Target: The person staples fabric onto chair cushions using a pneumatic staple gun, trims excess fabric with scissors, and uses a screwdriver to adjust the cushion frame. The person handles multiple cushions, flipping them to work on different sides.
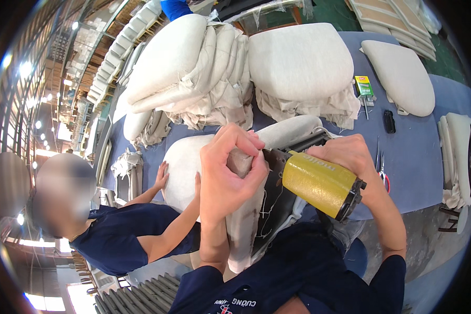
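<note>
Two own hands at work, plus two hands of a co-worker (115,230) in a dark blue shirt at the left.

Left hand (230,167): fingers curled tight, pinching a fold of beige fabric (239,161) pulled over the edge of a seat cushion (186,162). The cushion stands tilted at centre, its black underside (272,183) facing the person, loose threads hanging from the edge.

Right hand (350,157): fingers wrapped closed round a staple gun (319,183) with a glossy yellow cylindrical body and black end cap, its nose against the black underside just beside the pinched fold.

The co-worker's two palms lie flat on the cushion's far face.

On the blue counter (413,152): one stack of upholstered cushions (193,68) at rear left, one large single cushion (298,63) beside it, one smaller cushion (403,76) at right. All coarse off-white weave, rounded corners, frayed skirts.

One small green box (364,86), one black oblong object (389,121), one pair of red-handled scissors (383,175) near the counter's front edge. Bare counter between large cushion and scissors.
</note>
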A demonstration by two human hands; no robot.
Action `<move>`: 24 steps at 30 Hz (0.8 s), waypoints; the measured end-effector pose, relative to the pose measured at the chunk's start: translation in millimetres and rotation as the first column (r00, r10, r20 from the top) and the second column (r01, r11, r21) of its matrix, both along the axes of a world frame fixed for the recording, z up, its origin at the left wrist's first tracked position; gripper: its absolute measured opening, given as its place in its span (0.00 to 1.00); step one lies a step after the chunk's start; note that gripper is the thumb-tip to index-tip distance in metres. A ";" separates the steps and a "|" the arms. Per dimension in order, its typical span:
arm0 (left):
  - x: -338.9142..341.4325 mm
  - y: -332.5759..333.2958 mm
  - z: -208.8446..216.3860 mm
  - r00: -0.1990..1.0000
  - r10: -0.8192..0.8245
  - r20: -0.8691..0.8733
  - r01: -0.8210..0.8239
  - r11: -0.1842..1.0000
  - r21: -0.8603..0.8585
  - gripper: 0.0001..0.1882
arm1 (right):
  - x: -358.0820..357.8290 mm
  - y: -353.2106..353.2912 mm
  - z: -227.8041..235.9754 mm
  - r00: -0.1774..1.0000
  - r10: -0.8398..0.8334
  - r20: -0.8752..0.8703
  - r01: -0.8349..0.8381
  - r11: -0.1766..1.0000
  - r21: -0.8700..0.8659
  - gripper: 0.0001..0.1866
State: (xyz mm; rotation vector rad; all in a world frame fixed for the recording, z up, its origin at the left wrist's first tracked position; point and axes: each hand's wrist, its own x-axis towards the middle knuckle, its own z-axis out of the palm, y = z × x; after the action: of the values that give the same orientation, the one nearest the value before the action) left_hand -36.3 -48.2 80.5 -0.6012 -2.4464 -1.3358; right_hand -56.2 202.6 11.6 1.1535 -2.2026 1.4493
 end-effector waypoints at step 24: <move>-87.8 27.9 -6.3 0.389 -0.867 0.311 0.764 0.492 0.416 0.18 | 93.9 317.6 -315.1 0.261 -0.941 0.216 0.620 0.334 0.710 0.21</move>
State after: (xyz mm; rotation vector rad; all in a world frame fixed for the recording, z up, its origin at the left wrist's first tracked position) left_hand -124.1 -20.3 74.3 -1.8102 -2.3086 -2.3345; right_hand 37.7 520.2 -303.5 -0.6831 -2.9386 0.7516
